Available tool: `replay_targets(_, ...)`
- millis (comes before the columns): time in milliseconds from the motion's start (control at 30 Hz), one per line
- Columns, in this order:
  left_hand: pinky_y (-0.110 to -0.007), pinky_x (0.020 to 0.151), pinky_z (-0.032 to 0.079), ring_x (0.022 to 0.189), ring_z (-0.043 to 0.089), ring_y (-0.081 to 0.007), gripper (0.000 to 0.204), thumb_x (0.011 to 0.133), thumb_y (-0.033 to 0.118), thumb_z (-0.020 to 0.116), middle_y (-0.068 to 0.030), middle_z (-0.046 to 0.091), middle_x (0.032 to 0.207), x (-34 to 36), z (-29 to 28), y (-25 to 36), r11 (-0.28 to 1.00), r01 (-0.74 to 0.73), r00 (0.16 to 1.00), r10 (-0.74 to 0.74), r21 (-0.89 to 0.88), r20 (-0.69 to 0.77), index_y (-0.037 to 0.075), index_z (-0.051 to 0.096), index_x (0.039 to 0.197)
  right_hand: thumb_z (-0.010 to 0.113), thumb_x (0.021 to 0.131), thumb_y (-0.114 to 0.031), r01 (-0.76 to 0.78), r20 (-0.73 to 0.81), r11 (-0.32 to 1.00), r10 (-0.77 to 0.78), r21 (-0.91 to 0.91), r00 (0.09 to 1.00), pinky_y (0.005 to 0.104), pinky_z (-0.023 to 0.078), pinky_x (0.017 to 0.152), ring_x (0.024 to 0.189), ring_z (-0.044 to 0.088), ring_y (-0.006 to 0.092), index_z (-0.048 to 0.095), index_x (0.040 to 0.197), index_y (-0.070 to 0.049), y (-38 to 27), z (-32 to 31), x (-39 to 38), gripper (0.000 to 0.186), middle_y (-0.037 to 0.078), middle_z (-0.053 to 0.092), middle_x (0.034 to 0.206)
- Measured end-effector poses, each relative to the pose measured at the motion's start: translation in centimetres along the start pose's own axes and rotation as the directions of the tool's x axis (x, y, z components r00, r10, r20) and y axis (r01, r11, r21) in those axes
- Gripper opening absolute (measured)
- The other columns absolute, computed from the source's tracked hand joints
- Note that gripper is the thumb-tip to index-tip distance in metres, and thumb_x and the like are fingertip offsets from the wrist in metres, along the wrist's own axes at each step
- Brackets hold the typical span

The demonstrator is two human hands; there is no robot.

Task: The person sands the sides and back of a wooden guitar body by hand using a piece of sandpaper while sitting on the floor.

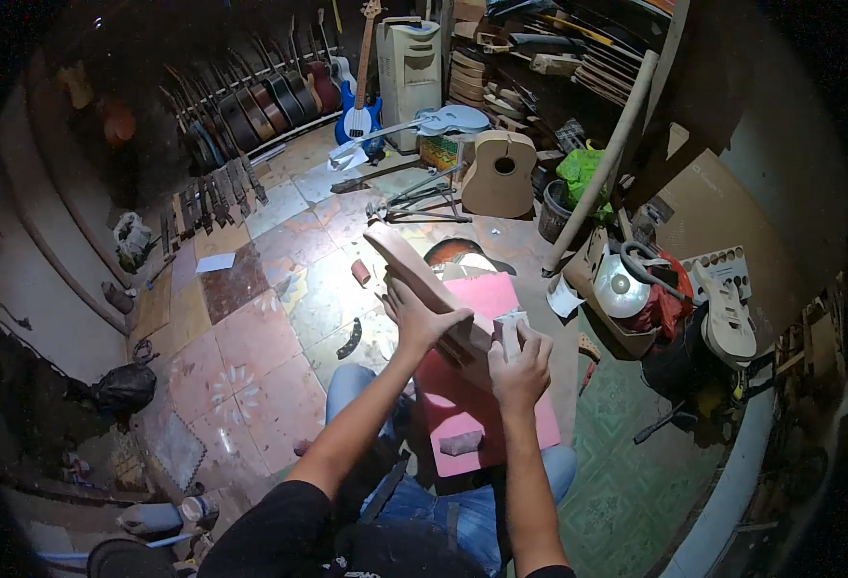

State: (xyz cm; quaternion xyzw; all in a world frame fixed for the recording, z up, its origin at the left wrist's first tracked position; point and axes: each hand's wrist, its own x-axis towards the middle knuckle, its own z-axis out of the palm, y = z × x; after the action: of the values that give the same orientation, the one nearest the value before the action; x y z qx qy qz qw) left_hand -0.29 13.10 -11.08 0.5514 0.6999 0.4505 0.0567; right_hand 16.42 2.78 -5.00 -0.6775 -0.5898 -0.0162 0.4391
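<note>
My left hand (417,318) grips a long, pale wooden piece (407,262) that is tilted diagonally above a pink board (459,416) across my lap. My right hand (520,371) holds a pale block (507,326), perhaps wrapped in abrasive paper, against the wooden piece near its lower end. The far end of the wood rises toward the middle of the view. A greyish, crumpled pad (461,442) lies on the near part of the pink board, below the wood.
Guitars (275,101) line the back left, with an unfinished guitar body (499,193), a metal stand (414,202) and stacked wood ahead. A leaning pole (602,164), a bucket (554,217), boxes and a pale body (728,318) crowd the right. Small pieces lie on the tiled floor (241,356).
</note>
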Motion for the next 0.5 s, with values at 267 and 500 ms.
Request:
replay_targets(267, -0.052, 0.104, 0.032, 0.110, 0.057, -0.0398, 0.076, 0.084, 0.045, 0.074, -0.0214, 0.063, 0.109, 4.0, -2.6, -1.7, 0.988, -0.007, 1.000, 0.005, -0.154, -0.013, 0.001, 0.040, 0.136, 0.076, 0.076, -0.023, 0.021, -0.020, 1.000, -0.021, 0.006, 1.000, 0.0503, 0.054, 0.083, 0.101, 0.064, 0.0375, 0.059, 0.121, -0.011, 0.1, 0.0, -0.2, 0.050, 0.014, 0.058, 0.115)
replay_targets(500, -0.053, 0.120, 0.019, 0.141, 0.027, -0.0496, 0.138, 0.053, 0.065, 0.089, -0.0393, 0.030, 0.146, 0.2, -1.3, 0.2, 0.989, 0.128, 0.966, -0.108, -0.072, 0.237, -0.018, 0.022, 0.140, 0.076, 0.076, -0.026, 0.018, -0.036, 0.999, -0.020, -0.049, 0.999, 0.0514, 0.055, 0.077, 0.097, 0.066, 0.0351, 0.059, 0.121, -0.013, -0.6, 0.6, -0.3, 0.050, 0.013, 0.058, 0.113)
